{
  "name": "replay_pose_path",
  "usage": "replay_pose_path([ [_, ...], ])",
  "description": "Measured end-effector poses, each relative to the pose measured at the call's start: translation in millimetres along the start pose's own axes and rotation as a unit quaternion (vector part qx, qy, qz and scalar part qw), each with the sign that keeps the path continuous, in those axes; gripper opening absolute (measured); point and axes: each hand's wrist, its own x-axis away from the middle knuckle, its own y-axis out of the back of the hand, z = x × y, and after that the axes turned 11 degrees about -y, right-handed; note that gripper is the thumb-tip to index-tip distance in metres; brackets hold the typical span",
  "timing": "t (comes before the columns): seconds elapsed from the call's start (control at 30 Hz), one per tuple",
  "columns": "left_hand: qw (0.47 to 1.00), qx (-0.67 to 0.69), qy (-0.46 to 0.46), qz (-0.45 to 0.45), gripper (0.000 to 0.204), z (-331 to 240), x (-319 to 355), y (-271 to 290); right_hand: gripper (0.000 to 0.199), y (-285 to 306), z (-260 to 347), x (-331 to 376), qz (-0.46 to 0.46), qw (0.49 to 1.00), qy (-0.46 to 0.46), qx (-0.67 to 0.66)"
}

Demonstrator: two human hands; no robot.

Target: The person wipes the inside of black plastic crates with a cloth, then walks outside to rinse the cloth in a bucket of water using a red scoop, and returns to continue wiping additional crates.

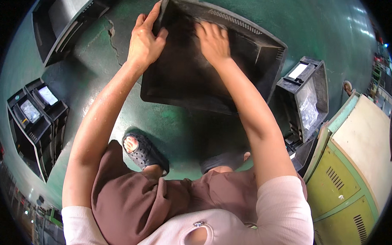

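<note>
Green concrete floor (170, 121) is lying under a black plastic crate (250, 59), tilted before the person's knees. Left hand (145, 41) is gripping its rim; right hand (214, 43) is pressing flat inside. One-sided hold may be letting it slip onto the sandalled foot (143, 151).

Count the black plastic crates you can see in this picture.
5: one held by both hands, one upper left, two stacked at left, one at right. Others may be hidden.
</note>
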Motion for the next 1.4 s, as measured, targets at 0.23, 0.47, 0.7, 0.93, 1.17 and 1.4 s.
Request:
replay_pose_path([
  [0.23, 1.000, 0.015, 0.008, 0.002, 0.064, 1, -2, -1, 0.021, 23, -86, 55, 0.137, 0.940, -0.224, 0.219],
  [0.47, 0.999, -0.008, 0.037, 0.019, 0.067, -6, -3, -4, 0.026, 47, -56, 66, 0.410, 0.824, -0.353, 0.168],
  [0.7, 0.998, -0.003, 0.063, -0.031, 0.074, -7, 31, 6, 0.043, 88, -40, 64, 0.473, 0.782, -0.395, 0.094],
  [0.93, 0.939, 0.101, 0.132, 0.301, 0.057, -51, 180, 104, 0.026, 63, -8, 14, 0.284, 0.937, -0.158, -0.130],
  [1.17, 0.970, -0.055, -0.210, 0.109, 0.033, -38, -2, 89, 0.029, 119, 26, 71, 0.557, 0.804, -0.210, -0.001],
  [1.4, 0.927, -0.205, -0.163, 0.269, 0.057, -25, -57, 24, 0.030, 167, 9, 90, 0.174, 0.815, -0.543, -0.105],
])
